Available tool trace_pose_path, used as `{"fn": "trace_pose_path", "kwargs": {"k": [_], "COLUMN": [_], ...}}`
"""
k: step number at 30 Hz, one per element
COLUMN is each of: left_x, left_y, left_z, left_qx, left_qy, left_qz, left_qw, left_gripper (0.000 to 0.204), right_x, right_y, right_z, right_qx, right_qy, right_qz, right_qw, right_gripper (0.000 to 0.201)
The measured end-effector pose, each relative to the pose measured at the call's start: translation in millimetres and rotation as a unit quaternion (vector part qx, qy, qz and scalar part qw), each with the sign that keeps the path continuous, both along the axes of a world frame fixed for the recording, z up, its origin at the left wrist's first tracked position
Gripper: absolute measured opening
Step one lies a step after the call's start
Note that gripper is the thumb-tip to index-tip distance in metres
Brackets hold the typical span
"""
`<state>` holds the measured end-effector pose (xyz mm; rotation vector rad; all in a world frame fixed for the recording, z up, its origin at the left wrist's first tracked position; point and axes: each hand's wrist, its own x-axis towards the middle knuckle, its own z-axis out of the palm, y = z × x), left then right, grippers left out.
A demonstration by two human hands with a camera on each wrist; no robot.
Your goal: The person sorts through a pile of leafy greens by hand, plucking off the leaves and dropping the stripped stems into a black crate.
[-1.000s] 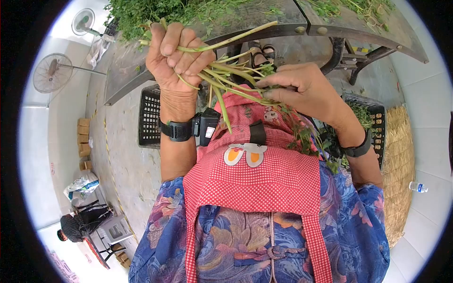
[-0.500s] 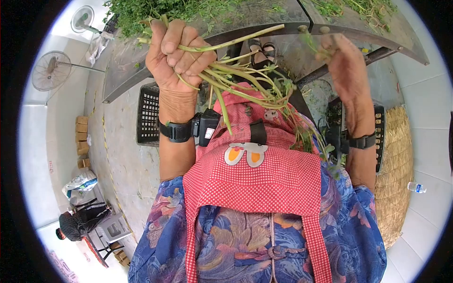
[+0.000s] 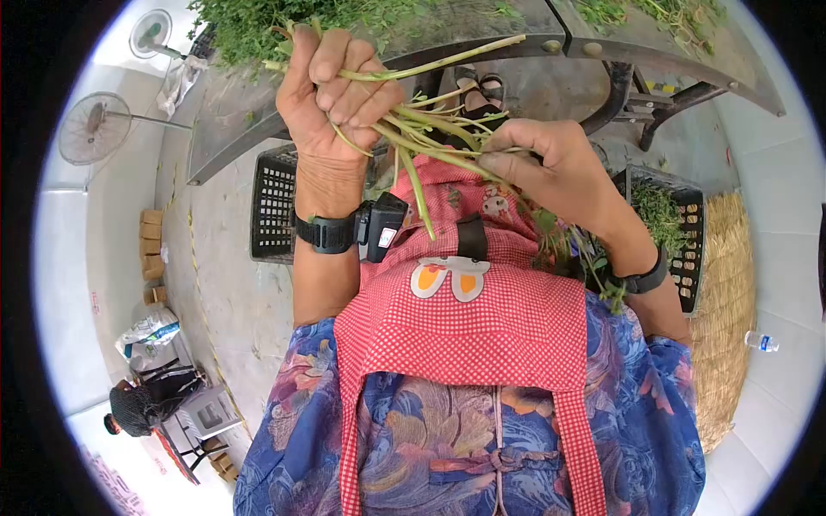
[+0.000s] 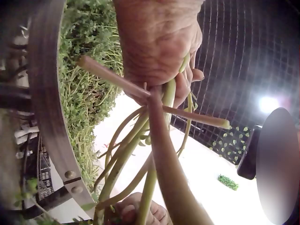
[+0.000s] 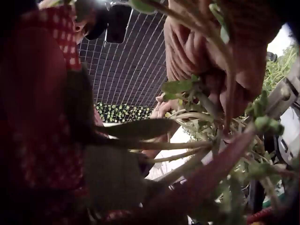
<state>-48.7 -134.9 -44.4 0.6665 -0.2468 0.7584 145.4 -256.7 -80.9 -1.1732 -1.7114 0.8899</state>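
Observation:
My left hand [image 3: 331,86] is raised and grips a bunch of long green stems [image 3: 422,129] by their thick ends; the stems [image 4: 140,154] fan out below the fist in the left wrist view. My right hand [image 3: 551,168] pinches the same stems lower down, where the leaves [image 3: 576,249] hang over my red checked apron [image 3: 465,318]. In the right wrist view the fingers [image 5: 197,51] curl round leafy stalks [image 5: 201,108].
A dark table [image 3: 482,39] ahead carries heaps of greens [image 3: 258,21]. Black plastic crates stand on the floor at left [image 3: 274,211] and right [image 3: 680,232], the right one holding greens. A straw mat [image 3: 731,310], a water bottle [image 3: 761,341] and two fans [image 3: 95,129] surround me.
My right hand, which had swung up and out to the right toward the table half a second ago, has come back and taken hold of the stems again. The left hand rose slightly.

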Motion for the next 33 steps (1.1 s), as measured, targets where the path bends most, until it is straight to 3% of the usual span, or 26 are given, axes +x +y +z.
{"fn": "trace_pose_path", "kwargs": {"k": [1, 3, 4, 6, 8, 9, 10, 12, 14, 15, 17, 18, 19, 20, 22, 24, 28, 30, 33], "left_x": [0, 1, 3, 10, 9, 8, 4, -1, -4, -4, -3, -2, -1, 1, 2, 2, -3, -4, -5], "left_y": [0, 3, 1, -4, 4, 6, 6, 9, 14, 15, 16, 17, 16, 15, 14, 13, 10, 13, 14], "left_z": [0, -3, -4, -5, -2, -1, 1, 0, -2, -3, -3, -2, -2, -1, 2, 5, 5, 4, 2], "left_qx": [0.000, 0.055, 0.053, 0.046, 0.051, 0.051, 0.038, 0.039, 0.052, 0.051, 0.059, 0.059, 0.057, 0.058, 0.061, 0.066, 0.051, 0.046, 0.023], "left_qy": [0.000, -0.013, -0.014, 0.042, 0.020, 0.000, -0.009, -0.024, -0.044, -0.046, -0.061, -0.061, -0.058, -0.056, -0.054, -0.053, -0.054, -0.053, -0.027], "left_qz": [0.001, -0.037, -0.039, -0.014, -0.035, -0.055, -0.054, -0.058, -0.065, -0.065, -0.081, -0.081, -0.080, -0.078, -0.083, -0.083, -0.069, -0.070, -0.045], "left_qw": [1.000, 0.998, 0.998, 0.998, 0.998, 0.997, 0.998, 0.997, 0.996, 0.996, 0.993, 0.993, 0.993, 0.994, 0.993, 0.993, 0.995, 0.995, 0.998], "left_gripper": [0.039, 0.042, 0.042, 0.041, 0.041, 0.041, 0.042, 0.041, 0.041, 0.041, 0.041, 0.041, 0.041, 0.041, 0.041, 0.041, 0.041, 0.041, 0.040], "right_x": [0, 1, 3, 12, 48, 77, 102, 166, 217, 226, 219, 219, 193, 163, 111, 70, 32, 33, 40], "right_y": [1, 2, 2, 6, 12, 12, 1, -24, -60, -72, -85, -84, -74, -60, -43, -26, -11, -6, -12], "right_z": [0, -1, -3, -9, -29, -46, -52, -83, -104, -110, -105, -102, -80, -58, -21, 8, -1, -10, -7], "right_qx": [0.000, -0.009, -0.011, -0.098, -0.083, -0.026, 0.036, 0.043, -0.038, -0.038, 0.045, 0.077, 0.031, -0.013, -0.017, 0.092, 0.154, 0.147, 0.078], "right_qy": [0.000, 0.015, 0.014, 0.202, 0.143, 0.017, -0.064, -0.064, -0.310, -0.312, -0.414, -0.376, -0.201, -0.016, -0.042, -0.094, -0.118, -0.146, -0.078], "right_qz": [0.001, -0.105, -0.107, -0.168, -0.321, -0.395, -0.411, -0.491, -0.534, -0.534, -0.502, -0.450, -0.390, -0.313, -0.173, -0.023, -0.014, 0.068, 0.034], "right_qw": [1.000, 0.994, 0.994, 0.960, 0.933, 0.918, 0.909, 0.868, 0.785, 0.785, 0.758, 0.806, 0.898, 0.949, 0.984, 0.991, 0.981, 0.976, 0.993], "right_gripper": [0.017, 0.017, 0.017, 0.020, 0.022, 0.023, 0.027, 0.032, 0.037, 0.037, 0.047, 0.048, 0.047, 0.047, 0.043, 0.038, 0.033, 0.028, 0.022]}}
